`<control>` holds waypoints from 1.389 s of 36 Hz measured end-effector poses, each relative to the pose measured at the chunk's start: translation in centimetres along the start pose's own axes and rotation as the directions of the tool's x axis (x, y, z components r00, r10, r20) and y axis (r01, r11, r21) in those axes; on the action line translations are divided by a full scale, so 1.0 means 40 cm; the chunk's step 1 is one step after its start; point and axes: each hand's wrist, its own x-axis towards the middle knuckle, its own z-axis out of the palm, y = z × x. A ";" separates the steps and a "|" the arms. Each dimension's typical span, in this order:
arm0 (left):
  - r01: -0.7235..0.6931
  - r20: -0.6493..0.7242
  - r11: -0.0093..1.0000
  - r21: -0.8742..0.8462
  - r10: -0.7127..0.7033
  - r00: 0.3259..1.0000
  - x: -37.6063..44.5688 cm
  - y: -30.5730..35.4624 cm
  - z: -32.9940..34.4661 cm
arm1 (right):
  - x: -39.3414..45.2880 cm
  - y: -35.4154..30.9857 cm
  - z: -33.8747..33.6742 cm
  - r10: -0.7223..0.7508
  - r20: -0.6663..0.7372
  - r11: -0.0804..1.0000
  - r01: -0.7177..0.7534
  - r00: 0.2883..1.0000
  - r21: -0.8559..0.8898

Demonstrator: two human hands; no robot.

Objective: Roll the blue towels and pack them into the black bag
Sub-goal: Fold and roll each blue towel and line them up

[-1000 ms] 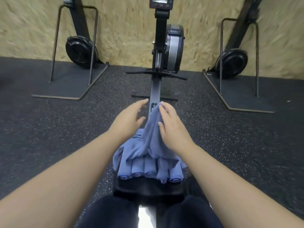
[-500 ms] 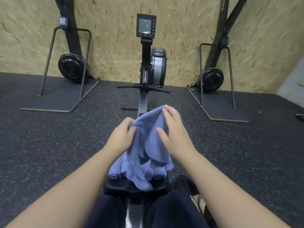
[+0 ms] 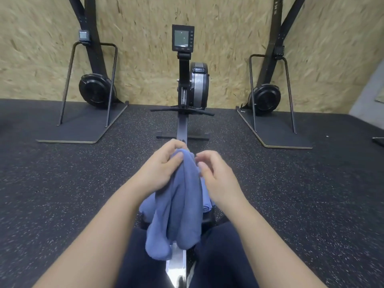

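My left hand (image 3: 161, 169) grips an unrolled blue towel (image 3: 178, 200) — right hand (image 3: 216, 175) loose; rolled towels (image 3: 205, 206) wait beneath, bag unseen.

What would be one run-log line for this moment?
left hand: grips blue towel | right hand: beside towel, contact unclear | rolled towels: behind, on rower seat | bag: unseen

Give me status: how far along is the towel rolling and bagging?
Done: a few rolled towels lie on the rower seat. In hand: the left hand grips a loose towel at its top, hanging unrolled; the right hand is beside it, fingers curled. Left: roll it and pack everything; no bag is in view.
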 end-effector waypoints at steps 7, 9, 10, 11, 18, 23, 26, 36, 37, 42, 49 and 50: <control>0.011 0.037 0.997 -0.081 -0.008 0.999 -0.044 0.059 -0.015 | -0.022 -0.033 0.004 0.103 0.155 0.950 -0.143 0.983 0.278; 0.039 0.005 0.993 -0.114 -0.039 0.999 -0.048 0.072 -0.023 | -0.025 -0.050 0.009 0.118 0.156 0.923 -0.166 0.981 0.347; 0.044 -0.011 0.991 -0.124 -0.045 0.999 -0.049 0.078 -0.025 | -0.027 -0.057 0.014 0.116 0.150 0.926 -0.162 0.982 0.340; 0.042 -0.023 0.991 -0.129 -0.046 0.999 -0.052 0.087 -0.025 | -0.028 -0.063 0.018 0.110 0.140 0.936 -0.150 0.984 0.319; 0.038 -0.074 0.991 -0.127 -0.047 0.996 -0.080 0.140 -0.034 | -0.022 -0.086 0.006 0.058 -0.057 0.989 -0.050 0.997 0.140; 0.023 -0.085 0.957 0.290 0.002 0.996 -0.090 0.123 -0.059 | -0.020 -0.097 -0.011 -0.167 -0.129 0.986 0.163 0.978 -0.039; 0.034 -0.112 0.937 0.349 0.006 0.994 -0.100 0.129 -0.067 | -0.019 -0.094 -0.016 -0.206 -0.124 0.978 0.201 0.971 -0.055; 0.000 -0.327 0.945 0.326 0.113 0.938 -0.105 0.126 -0.069 | -0.048 -0.112 -0.018 -0.055 0.035 0.994 0.058 0.998 -0.095; -0.021 -0.332 0.950 0.311 0.130 0.934 -0.104 0.131 -0.066 | -0.054 -0.116 -0.019 -0.028 0.068 0.997 0.033 0.997 -0.077; -0.074 -0.371 0.946 0.315 0.194 0.908 -0.105 0.153 -0.056 | -0.079 -0.142 -0.013 0.040 0.176 0.999 -0.046 0.984 0.028; -0.054 -0.377 0.920 0.389 0.213 0.901 -0.115 0.164 -0.075 | -0.071 -0.156 -0.036 -0.041 -0.058 0.999 0.042 0.997 0.024; -0.036 -0.381 0.913 0.407 0.205 0.902 -0.117 0.163 -0.079 | -0.067 -0.158 -0.043 -0.065 -0.093 0.998 0.065 0.994 0.001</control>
